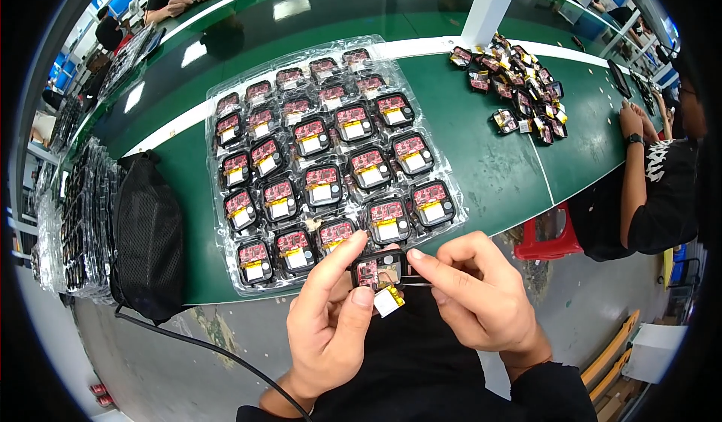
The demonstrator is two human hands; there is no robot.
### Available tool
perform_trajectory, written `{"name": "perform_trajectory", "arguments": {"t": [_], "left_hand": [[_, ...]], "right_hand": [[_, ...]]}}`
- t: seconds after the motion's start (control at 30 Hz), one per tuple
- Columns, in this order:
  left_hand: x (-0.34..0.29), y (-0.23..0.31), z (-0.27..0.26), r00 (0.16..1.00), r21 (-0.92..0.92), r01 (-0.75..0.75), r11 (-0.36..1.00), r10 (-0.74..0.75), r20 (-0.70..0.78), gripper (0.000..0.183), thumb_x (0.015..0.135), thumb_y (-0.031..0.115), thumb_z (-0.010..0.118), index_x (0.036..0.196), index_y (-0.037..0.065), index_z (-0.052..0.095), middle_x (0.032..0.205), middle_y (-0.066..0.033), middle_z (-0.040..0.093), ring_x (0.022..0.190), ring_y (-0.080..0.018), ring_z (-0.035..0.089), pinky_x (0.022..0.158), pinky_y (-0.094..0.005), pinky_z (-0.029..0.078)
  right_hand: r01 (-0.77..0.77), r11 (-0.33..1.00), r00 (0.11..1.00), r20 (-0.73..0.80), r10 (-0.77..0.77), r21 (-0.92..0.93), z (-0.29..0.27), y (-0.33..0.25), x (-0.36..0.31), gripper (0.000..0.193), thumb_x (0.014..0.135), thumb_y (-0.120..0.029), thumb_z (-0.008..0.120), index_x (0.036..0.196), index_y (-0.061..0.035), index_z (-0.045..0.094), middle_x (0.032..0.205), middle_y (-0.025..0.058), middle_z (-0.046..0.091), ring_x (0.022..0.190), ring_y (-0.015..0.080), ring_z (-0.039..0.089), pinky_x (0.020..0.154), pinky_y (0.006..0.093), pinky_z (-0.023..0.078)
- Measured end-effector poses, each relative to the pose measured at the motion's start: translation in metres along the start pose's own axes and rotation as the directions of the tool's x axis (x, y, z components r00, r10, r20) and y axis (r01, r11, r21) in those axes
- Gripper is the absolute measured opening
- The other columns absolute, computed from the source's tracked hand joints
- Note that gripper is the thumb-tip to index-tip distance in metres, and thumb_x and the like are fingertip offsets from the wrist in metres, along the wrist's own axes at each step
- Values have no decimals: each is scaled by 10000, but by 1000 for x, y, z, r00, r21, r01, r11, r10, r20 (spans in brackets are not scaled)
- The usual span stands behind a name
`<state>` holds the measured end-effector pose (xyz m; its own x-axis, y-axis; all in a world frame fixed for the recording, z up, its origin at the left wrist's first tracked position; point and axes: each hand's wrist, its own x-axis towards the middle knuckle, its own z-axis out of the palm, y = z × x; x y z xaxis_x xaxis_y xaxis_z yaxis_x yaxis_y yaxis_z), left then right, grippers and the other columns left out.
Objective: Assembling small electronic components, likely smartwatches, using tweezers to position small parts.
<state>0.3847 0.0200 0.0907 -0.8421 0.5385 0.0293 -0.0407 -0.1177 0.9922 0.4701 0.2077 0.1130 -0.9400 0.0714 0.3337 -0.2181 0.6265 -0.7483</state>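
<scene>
In front of my body, at the green bench's near edge, I hold a black watch case (380, 268) with a red circuit board in it. My left hand (331, 313) grips its left side between thumb and fingers. A small white battery (389, 300) with yellow tape hangs out below the case. My right hand (481, 294) is closed at the case's right edge, its index fingertip against the rim; whether it also holds a thin tool is unclear. Just beyond lies a clear plastic tray (293, 189) with rows of similar watch cases, their batteries lying inside.
A heap of loose watch cases (519, 83) lies at the right back of the green bench (481, 181), near a white post (490, 8). Stacked clear trays (83, 219) and a black mesh bag (147, 234) stand at left. A co-worker (647, 174) sits at right by a red stool (547, 238).
</scene>
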Motion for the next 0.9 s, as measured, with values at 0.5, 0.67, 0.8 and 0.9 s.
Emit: {"name": "perform_trajectory", "arguments": {"t": [0.5, 0.67, 0.8, 0.9], "left_hand": [[3, 2, 0, 987, 161, -136, 977, 119, 112, 483, 883, -119, 663, 1353, -64, 565, 1270, -201, 665, 1092, -198, 687, 881, -298, 606], [5, 6, -2, 966, 266, -195, 944, 138, 218, 515, 882, -159, 622, 1379, -123, 488, 1260, -252, 644, 1087, -212, 671, 904, -309, 568], [4, 4, -6, 968, 285, -193, 939, 135, 210, 527, 869, -171, 628, 1377, -125, 495, 1258, -248, 648, 1079, -211, 676, 902, -315, 572], [3, 4, -6, 967, 278, -189, 942, 129, 222, 528, 862, -177, 631, 1372, -124, 504, 1252, -244, 653, 1073, -210, 679, 896, -314, 574]], "right_hand": [[255, 850, 957, -4, -290, -461, -24, -1, 18, 223, 657, -86, 841, 858, -71, 743, 866, 28, 742, 550, 130, 552, 480, 255, 432], [290, 830, 956, 97, -278, -476, -37, -5, 20, 243, 682, -108, 754, 922, -74, 749, 941, 11, 716, 605, 120, 558, 487, 267, 474], [226, 926, 974, 104, -203, -304, -35, 4, 27, 222, 713, -84, 787, 931, -66, 749, 904, 25, 731, 641, 160, 615, 533, 294, 507], [152, 982, 981, 136, -136, -116, -39, 10, 32, 200, 741, -75, 801, 933, -56, 749, 885, 31, 740, 687, 196, 658, 608, 314, 534]]}}
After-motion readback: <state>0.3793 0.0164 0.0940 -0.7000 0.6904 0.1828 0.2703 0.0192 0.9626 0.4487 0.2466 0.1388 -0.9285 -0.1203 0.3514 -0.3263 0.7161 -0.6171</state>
